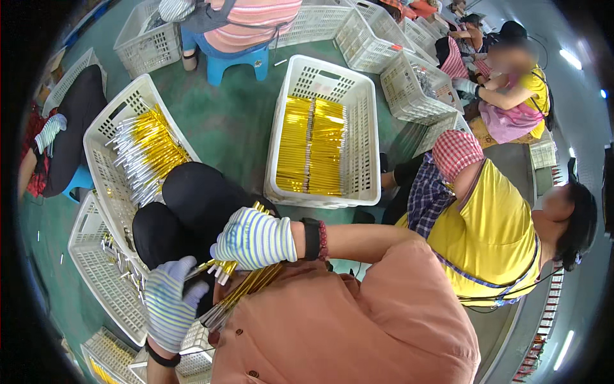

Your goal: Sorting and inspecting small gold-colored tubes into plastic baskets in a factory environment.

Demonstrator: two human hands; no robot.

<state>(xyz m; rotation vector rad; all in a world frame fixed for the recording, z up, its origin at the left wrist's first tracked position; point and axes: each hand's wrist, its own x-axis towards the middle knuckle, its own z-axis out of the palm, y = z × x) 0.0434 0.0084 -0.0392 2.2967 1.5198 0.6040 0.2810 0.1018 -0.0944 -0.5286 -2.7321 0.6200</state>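
Our right hand has its grip closed around yellow rods; more lie as a bundle against our shirt. Our left hand is at the rod ends; we cannot tell whether its grip holds any. Slackening the right grip could spill rods; leaning could dislodge the bundle.

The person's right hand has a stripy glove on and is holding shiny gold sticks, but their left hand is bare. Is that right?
Not quite: the left hand isn't bare. The head view shows it in a striped glove too. The right hand is indeed gloved and holding gold sticks.
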